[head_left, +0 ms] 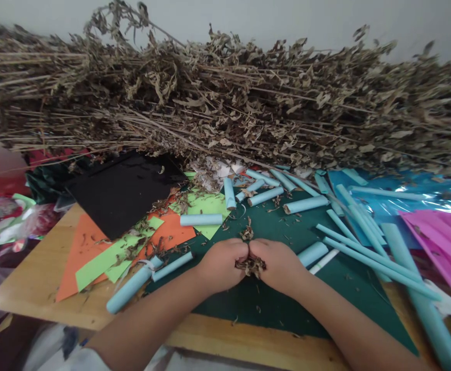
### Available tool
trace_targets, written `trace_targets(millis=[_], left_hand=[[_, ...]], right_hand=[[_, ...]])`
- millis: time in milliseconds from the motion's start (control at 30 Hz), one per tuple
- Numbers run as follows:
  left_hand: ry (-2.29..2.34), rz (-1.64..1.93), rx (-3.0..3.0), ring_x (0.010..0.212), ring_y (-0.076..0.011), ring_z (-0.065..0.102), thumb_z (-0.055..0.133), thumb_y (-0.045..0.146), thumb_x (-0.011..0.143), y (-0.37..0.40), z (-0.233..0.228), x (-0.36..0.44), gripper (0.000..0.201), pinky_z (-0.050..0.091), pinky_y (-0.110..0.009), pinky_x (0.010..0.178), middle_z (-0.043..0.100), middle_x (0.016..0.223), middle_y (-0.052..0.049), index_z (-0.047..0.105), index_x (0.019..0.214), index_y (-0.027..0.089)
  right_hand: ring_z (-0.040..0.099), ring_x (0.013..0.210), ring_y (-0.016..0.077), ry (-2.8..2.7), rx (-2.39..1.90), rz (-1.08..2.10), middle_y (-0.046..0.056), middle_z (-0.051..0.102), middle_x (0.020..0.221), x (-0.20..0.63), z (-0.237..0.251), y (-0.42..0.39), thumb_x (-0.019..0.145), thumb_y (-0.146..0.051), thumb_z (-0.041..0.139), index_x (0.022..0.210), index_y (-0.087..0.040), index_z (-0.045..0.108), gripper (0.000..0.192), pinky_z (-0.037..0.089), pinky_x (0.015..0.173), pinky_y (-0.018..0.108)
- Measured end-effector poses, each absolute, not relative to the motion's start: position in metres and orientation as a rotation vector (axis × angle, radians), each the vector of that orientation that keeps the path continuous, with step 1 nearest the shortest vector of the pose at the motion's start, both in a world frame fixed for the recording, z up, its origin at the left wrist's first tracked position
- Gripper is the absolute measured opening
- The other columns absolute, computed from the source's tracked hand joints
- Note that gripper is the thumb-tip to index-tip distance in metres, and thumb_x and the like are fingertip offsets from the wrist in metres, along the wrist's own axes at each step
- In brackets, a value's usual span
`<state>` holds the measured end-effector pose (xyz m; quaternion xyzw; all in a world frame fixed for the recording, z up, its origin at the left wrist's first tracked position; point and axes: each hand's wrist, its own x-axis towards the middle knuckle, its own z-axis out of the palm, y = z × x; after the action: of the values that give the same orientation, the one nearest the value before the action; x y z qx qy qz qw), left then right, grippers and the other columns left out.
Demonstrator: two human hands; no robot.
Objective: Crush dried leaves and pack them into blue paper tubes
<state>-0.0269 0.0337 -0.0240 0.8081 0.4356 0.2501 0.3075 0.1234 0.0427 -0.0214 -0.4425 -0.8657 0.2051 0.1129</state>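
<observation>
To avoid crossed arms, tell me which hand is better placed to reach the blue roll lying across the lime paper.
Left, probably: the left hand is nearer the blue roll, with the right hand farther off. Both hold dried leaves between them, so either would likely need freeing first.

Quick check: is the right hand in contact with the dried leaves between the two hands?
Touching. The head view shows the dried leaves bunched directly against the curled inner side of the right hand, with no gap visible.
</observation>
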Motion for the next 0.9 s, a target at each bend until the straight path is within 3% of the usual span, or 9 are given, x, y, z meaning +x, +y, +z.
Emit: trace_targets(millis=[100, 267, 400, 533, 633, 733, 833, 900], left_hand=[[1.169, 0.652, 2.142, 0.049, -0.0087, 0.029, 0.047, 0.007, 0.057, 0.034, -0.025, -0.03, 0.027, 0.021, -0.021, 0.046, 0.029, 0.05, 0.005, 0.023, 0.049, 0.017], [1.099, 0.69, 2.167, 0.056, -0.0104, 0.036, 0.047, 0.012, 0.064, 0.038, -0.023, -0.035, 0.026, 0.028, -0.021, 0.052, 0.034, 0.055, 0.003, 0.027, 0.048, 0.017], [1.074, 0.854, 2.123, 0.066, -0.011, 0.042, 0.044, 0.006, 0.064, 0.04, -0.022, -0.037, 0.022, 0.035, -0.021, 0.06, 0.043, 0.072, -0.002, 0.028, 0.053, 0.017], [1.042, 0.871, 2.084, 0.077, -0.0125, 0.044, 0.045, 0.003, 0.063, 0.04, -0.022, -0.037, 0.015, 0.038, -0.023, 0.069, 0.045, 0.083, -0.004, 0.04, 0.065, 0.017], [1.045, 0.848, 2.032, 0.078, -0.0134, 0.046, 0.048, 0.005, 0.064, 0.038, -0.022, -0.035, 0.019, 0.04, -0.025, 0.07, 0.046, 0.085, -0.004, 0.045, 0.078, 0.017], [1.059, 0.848, 1.912, 0.081, -0.015, 0.047, 0.058, 0.014, 0.062, 0.035, -0.023, -0.032, 0.034, 0.041, -0.026, 0.071, 0.045, 0.092, -0.006, 0.041, 0.091, 0.017], [1.045, 0.808, 1.763, 0.078, -0.0148, 0.048, 0.063, 0.027, 0.061, 0.034, -0.025, -0.029, 0.047, 0.042, -0.026, 0.069, 0.046, 0.089, -0.004, 0.035, 0.098, 0.018], [1.116, 0.777, 1.719, 0.075, -0.0143, 0.048, 0.06, 0.031, 0.064, 0.034, -0.025, -0.028, 0.045, 0.042, -0.026, 0.066, 0.046, 0.085, -0.002, 0.034, 0.098, 0.018]], right_hand=[[0.045, 0.06, 0.0157, -2.49, -1.293, 0.578, 0.002, 0.047, 0.062, 0.123, -0.024, 0.044, 0.062, -0.014, 0.044, 0.056, -0.019, 0.037, 0.011, 0.028, 0.053, 0.025], [0.046, 0.08, 0.0152, -2.355, -1.103, 0.695, 0.007, 0.047, 0.09, 0.129, -0.027, 0.049, 0.061, -0.008, 0.043, 0.057, -0.019, 0.032, 0.016, 0.036, 0.066, 0.024], [0.044, 0.071, 0.0136, -2.23, -1.057, 0.755, 0.004, 0.045, 0.079, 0.135, -0.029, 0.05, 0.057, -0.001, 0.036, 0.066, -0.019, 0.037, 0.02, 0.037, 0.062, 0.024], [0.046, 0.073, 0.0144, -2.223, -1.106, 0.759, 0.004, 0.047, 0.08, 0.136, -0.028, 0.051, 0.059, 0.0, 0.035, 0.082, -0.019, 0.046, 0.031, 0.036, 0.063, 0.025], [0.043, 0.063, 0.0137, -2.191, -1.192, 0.738, 0.001, 0.045, 0.067, 0.135, -0.026, 0.052, 0.067, -0.011, 0.043, 0.069, -0.019, 0.045, 0.008, 0.032, 0.056, 0.024], [0.036, 0.054, 0.0115, -2.133, -1.174, 0.782, -0.002, 0.038, 0.056, 0.133, -0.023, 0.051, 0.072, -0.026, 0.047, 0.058, -0.019, 0.036, 0.019, 0.029, 0.051, 0.024], [0.039, 0.058, 0.0105, -2.07, -1.045, 1.077, -0.002, 0.042, 0.065, 0.133, -0.023, 0.048, 0.075, -0.031, 0.045, 0.076, -0.02, 0.039, 0.013, 0.032, 0.052, 0.022], [0.044, 0.068, 0.0116, -1.985, -0.925, 1.353, 0.001, 0.044, 0.082, 0.134, -0.025, 0.046, 0.076, -0.034, 0.044, 0.096, -0.021, 0.033, 0.026, 0.037, 0.057, 0.024]])
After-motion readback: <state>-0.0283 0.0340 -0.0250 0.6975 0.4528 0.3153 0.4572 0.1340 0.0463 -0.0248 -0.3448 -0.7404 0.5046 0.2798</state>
